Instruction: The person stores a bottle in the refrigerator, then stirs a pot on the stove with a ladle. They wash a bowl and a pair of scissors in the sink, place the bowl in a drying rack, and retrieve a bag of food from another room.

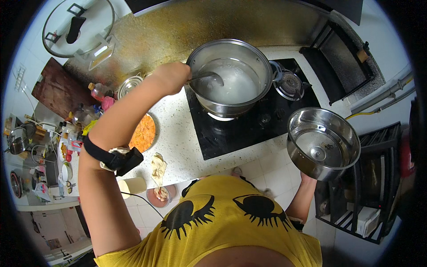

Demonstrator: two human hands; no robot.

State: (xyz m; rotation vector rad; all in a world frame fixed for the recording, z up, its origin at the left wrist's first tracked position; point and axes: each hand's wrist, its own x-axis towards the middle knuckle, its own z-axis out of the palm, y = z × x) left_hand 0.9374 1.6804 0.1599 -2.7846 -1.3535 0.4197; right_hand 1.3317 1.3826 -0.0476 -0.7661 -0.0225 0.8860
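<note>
My left hand [173, 76] grips the handle of a metal ladle [217, 78] at the left rim of a large stainless steel pot [218, 108]. The ladle's head is inside the pot, above or in a cloudy whitish liquid [238, 86] with some foam. That pot stands on the left burner of a black glass gas hob [240, 133]. On the right, off the counter's front edge, my right hand [308, 179] holds a shiny stainless steel basin [323, 150] from below. The basin tilts toward me and looks nearly empty, with small dark specks inside. My right fingers are mostly hidden beneath it.
A second burner [289, 83] lies right of the pot. Behind my left forearm sits a round dish of chopped orange food [144, 133]. A crumpled cloth [158, 166] hangs over the counter edge above a waste bin [160, 197]. A black rack [360, 187] stands at right.
</note>
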